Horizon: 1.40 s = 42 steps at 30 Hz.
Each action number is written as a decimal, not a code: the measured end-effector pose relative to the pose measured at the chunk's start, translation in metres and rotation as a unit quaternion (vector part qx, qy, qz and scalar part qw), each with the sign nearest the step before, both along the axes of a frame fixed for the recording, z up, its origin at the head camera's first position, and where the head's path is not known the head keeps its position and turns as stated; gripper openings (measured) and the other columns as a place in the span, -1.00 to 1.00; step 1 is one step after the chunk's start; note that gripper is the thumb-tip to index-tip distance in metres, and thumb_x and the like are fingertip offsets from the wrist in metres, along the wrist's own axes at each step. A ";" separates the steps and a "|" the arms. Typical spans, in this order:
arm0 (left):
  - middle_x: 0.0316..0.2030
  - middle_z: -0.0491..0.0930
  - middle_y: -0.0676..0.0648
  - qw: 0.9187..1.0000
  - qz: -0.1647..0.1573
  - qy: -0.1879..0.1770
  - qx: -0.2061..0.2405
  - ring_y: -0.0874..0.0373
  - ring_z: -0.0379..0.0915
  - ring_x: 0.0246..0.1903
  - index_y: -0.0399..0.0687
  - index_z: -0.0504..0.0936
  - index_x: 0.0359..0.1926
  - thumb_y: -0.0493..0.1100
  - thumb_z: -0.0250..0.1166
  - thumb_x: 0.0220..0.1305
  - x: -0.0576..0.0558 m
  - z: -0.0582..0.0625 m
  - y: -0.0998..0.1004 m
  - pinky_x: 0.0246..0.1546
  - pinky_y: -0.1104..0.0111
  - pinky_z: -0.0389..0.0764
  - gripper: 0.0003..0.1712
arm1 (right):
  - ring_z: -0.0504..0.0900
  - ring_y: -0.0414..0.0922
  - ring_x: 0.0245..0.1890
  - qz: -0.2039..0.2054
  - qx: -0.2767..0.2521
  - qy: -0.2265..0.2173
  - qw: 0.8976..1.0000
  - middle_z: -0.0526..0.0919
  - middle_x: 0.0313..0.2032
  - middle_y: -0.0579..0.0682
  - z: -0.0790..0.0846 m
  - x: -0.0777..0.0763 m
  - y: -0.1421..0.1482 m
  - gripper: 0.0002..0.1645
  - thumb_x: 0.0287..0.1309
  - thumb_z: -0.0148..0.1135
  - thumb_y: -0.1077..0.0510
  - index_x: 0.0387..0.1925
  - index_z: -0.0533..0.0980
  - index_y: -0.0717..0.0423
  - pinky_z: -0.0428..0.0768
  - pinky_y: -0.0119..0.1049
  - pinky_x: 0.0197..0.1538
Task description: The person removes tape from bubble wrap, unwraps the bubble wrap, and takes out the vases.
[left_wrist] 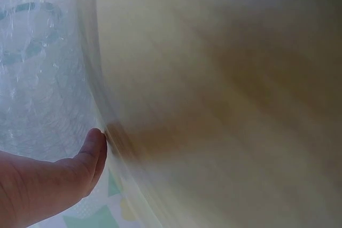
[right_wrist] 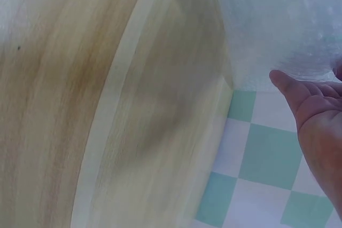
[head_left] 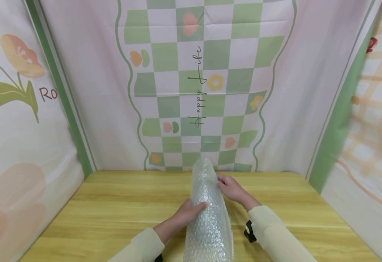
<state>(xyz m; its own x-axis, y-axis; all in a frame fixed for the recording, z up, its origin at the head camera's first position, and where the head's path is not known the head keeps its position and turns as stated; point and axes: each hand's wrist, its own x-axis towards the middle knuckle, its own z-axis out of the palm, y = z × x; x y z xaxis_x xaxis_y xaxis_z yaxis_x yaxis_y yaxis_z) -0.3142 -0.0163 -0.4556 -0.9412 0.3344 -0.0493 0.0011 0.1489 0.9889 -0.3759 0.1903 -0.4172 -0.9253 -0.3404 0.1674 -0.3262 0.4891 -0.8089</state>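
A long piece of clear bubble wrap (head_left: 207, 218) stands over the middle of the table, narrow at its far end and wider toward the front. My left hand (head_left: 188, 213) grips its left side, thumb lying across the near face. Farther up, the right edge is pinched by my right hand (head_left: 230, 187). In the left wrist view, the left hand (left_wrist: 59, 180) meets the edge of the bubble wrap (left_wrist: 43, 94). The right wrist view has the right hand (right_wrist: 315, 105) at the lower edge of the bubble wrap (right_wrist: 278, 25), with part of the hand cut off by the frame.
The wooden table (head_left: 122, 203) spreads out on both sides of the bubble wrap. Behind it hangs a green-and-white checked curtain (head_left: 164, 83). Printed cloth panels close in the left side (head_left: 14, 145) and the right side (head_left: 374, 145). A black wrist device (head_left: 250, 231) sits at the right sleeve.
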 end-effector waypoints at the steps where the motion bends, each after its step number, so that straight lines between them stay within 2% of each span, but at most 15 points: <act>1: 0.02 0.49 -0.21 1.000 -0.001 0.000 0.002 -0.11 0.53 -0.08 -0.32 0.15 0.37 0.08 0.21 0.33 0.000 0.000 0.000 -0.09 -0.03 0.62 -0.20 | 0.47 0.10 0.19 -0.003 0.001 0.000 1.000 0.43 0.24 0.28 0.000 0.000 0.001 -0.49 0.49 -0.17 0.22 0.34 0.24 0.40 0.47 -0.03 0.22; 4: 0.01 0.49 -0.20 1.000 -0.003 -0.004 0.004 -0.10 0.54 -0.09 -0.31 0.14 0.38 0.07 0.21 0.33 0.000 0.000 0.000 -0.11 -0.02 0.63 -0.19 | 0.53 0.07 0.10 -0.022 -0.006 -0.009 1.000 0.47 0.20 0.28 0.000 0.001 0.004 -0.50 0.49 -0.18 0.21 0.34 0.26 0.39 0.54 -0.06 0.14; 8: -0.01 0.49 -0.21 1.000 0.001 -0.005 -0.002 -0.10 0.55 -0.11 -0.33 0.13 0.37 0.07 0.21 0.32 -0.001 -0.001 0.000 -0.14 -0.02 0.65 -0.19 | 0.56 0.06 0.04 -0.021 -0.017 -0.012 1.000 0.47 0.18 0.31 0.000 0.002 0.009 -0.49 0.50 -0.18 0.20 0.34 0.25 0.40 0.59 -0.08 0.06; 14: -0.04 0.50 -0.21 1.000 0.008 0.002 -0.007 -0.10 0.56 -0.14 -0.35 0.15 0.36 0.07 0.22 0.31 -0.001 -0.001 0.000 -0.17 0.00 0.66 -0.18 | 0.49 0.15 0.14 -0.016 -0.019 0.005 1.000 0.43 0.22 0.34 -0.003 0.003 0.013 -0.50 0.49 -0.14 0.21 0.32 0.26 0.42 0.51 -0.01 0.16; 22: -0.05 0.51 -0.21 1.000 0.014 0.003 -0.003 -0.08 0.56 -0.16 -0.36 0.17 0.35 0.09 0.24 0.30 0.000 -0.003 0.000 -0.19 0.01 0.67 -0.17 | 0.28 0.29 0.28 -0.002 -0.005 0.018 1.000 0.28 0.27 0.44 -0.006 0.009 0.023 -0.46 0.47 -0.14 0.26 0.32 0.15 0.56 0.29 0.10 0.31; 28: -0.06 0.51 -0.20 1.000 0.017 0.007 -0.004 -0.07 0.56 -0.16 -0.37 0.18 0.34 0.11 0.24 0.29 0.000 -0.004 0.000 -0.18 0.02 0.67 -0.16 | 0.30 0.34 0.26 -0.003 0.008 0.016 1.000 0.28 0.23 0.52 -0.009 0.011 0.031 -0.43 0.43 -0.10 0.30 0.28 0.10 0.66 0.30 0.10 0.29; 35: -0.04 0.50 -0.19 1.000 0.015 0.011 -0.009 -0.07 0.54 -0.13 -0.36 0.18 0.34 0.11 0.24 0.29 0.000 -0.004 0.000 -0.16 0.01 0.66 -0.16 | 0.40 0.34 0.18 0.031 0.003 0.012 0.999 0.40 0.15 0.50 -0.011 0.015 0.038 -0.51 0.38 -0.08 0.36 0.22 0.23 0.66 0.41 0.10 0.22; 42: -0.03 0.50 -0.19 1.000 0.020 0.009 -0.014 -0.07 0.54 -0.13 -0.35 0.18 0.35 0.12 0.24 0.29 -0.001 -0.004 0.000 -0.17 0.00 0.66 -0.16 | 0.30 0.43 0.20 -0.010 0.032 -0.010 0.999 0.30 0.16 0.62 -0.008 0.024 0.040 -0.45 0.35 0.00 0.31 0.17 0.21 0.74 0.38 0.18 0.22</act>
<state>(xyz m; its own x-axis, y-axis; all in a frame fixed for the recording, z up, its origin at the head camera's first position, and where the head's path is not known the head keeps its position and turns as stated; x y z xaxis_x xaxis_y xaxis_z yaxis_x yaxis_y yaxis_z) -0.3148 -0.0160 -0.4596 -0.9544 0.2957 -0.0402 0.0133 0.1767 0.9842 -0.3521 0.2306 -0.4255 -0.9352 -0.3305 0.1273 -0.2995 0.5461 -0.7824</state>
